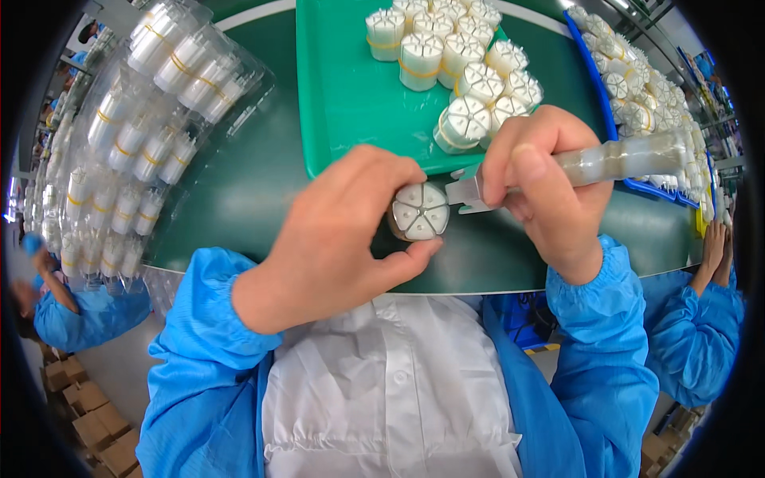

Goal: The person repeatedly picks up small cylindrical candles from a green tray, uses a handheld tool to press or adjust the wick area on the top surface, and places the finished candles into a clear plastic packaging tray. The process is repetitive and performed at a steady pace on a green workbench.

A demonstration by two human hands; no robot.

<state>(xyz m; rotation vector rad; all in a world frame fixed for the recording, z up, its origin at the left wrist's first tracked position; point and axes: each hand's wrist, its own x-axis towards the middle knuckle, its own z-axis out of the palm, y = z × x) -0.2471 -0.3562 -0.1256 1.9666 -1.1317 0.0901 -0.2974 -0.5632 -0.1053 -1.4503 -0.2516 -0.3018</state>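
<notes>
My left hand [331, 227] is closed around a round white bundle of wedge-shaped pieces [421, 213], its segmented end facing up. Thumb and fingers grip its sides at the table's near edge. In my right hand [550, 171] is a hand tool with a flat metal head [468, 193] and a thick, pale wrapped handle [629, 158]. The tool's head is right beside the bundle; whether they touch I cannot tell. Just beyond both hands, a green tray [347, 103] holds several similar round bundles [464, 119] with yellow bands, standing upright at its right side.
Clear plastic trays [131, 151] of banded white bundles are stacked at the left. A blue bin [603, 88] full of similar bundles stands at the right. The dark green table [231, 191] has a curved-looking near edge. Co-workers' blue sleeves [100, 315] show at both sides.
</notes>
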